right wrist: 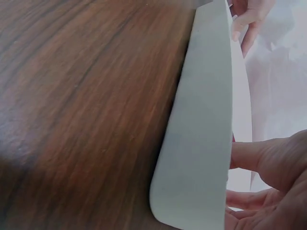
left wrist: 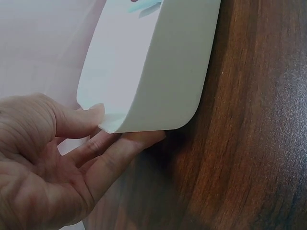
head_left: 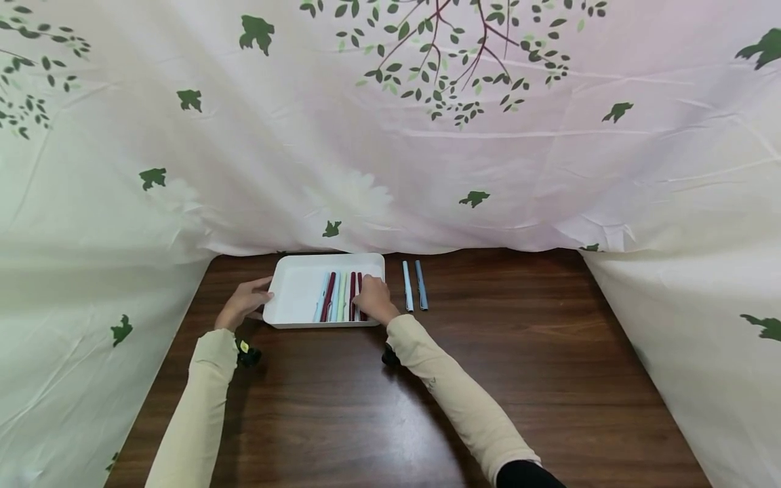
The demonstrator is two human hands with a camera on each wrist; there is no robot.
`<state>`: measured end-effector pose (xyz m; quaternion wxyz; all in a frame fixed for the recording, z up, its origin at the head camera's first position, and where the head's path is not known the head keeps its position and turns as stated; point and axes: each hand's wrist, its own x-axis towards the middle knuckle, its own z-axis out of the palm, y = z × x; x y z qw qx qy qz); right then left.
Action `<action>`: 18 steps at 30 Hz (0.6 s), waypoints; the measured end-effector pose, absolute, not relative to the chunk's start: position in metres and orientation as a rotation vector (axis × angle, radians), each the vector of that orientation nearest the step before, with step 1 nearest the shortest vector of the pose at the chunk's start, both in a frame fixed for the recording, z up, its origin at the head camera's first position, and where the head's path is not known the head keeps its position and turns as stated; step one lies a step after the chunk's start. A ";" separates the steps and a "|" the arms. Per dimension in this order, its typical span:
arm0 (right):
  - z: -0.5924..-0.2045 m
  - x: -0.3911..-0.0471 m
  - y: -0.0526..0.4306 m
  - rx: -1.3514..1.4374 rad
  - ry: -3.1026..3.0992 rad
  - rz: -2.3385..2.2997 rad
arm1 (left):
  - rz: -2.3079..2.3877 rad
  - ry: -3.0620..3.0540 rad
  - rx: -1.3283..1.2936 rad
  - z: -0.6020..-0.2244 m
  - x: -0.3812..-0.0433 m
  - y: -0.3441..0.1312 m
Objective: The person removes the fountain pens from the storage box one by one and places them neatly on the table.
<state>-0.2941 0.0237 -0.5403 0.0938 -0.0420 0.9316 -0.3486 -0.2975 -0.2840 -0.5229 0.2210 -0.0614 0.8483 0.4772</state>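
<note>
A white tray (head_left: 295, 288) lies near the table's far edge. My left hand (head_left: 245, 303) pinches its left end; the left wrist view shows the thumb over the rim and fingers against the outside and underside. Side by side in the tray's right half lie several slim pens: a light-blue pen (head_left: 320, 298), a dark-red pen (head_left: 328, 298), a pale-green pen (head_left: 343, 298) and others. Over the rightmost pens, my right hand (head_left: 375, 299) reaches down inside the tray, thumb and fingers apart. The tray wall hides its fingertips in the right wrist view, so its hold is unclear.
Right of the tray, a light-blue pen (head_left: 407, 286) and a darker blue pen (head_left: 422, 286) lie on the brown wooden table (head_left: 525, 352). A pale cloth (head_left: 390, 169) with leaf and bird prints hangs behind the table and along both sides.
</note>
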 end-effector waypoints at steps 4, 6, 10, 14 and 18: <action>-0.539 -0.295 0.022 -0.107 2.758 -1.019 | 1.323 2.343 -0.139 -0.522 -0.296 -0.285; -0.538 -0.296 0.021 -0.117 2.761 -0.995 | 1.315 2.349 -0.152 -0.521 -0.294 -0.287; -0.539 -0.298 0.021 -0.127 2.731 -0.991 | 1.296 2.355 -0.212 -0.520 -0.294 -0.286; -0.538 -0.301 0.028 -0.134 2.702 -1.020 | 1.307 2.351 -0.235 -0.520 -0.297 -0.279; -0.539 -0.300 0.025 -0.138 2.689 -1.059 | 1.331 2.350 -0.223 -0.520 -0.296 -0.283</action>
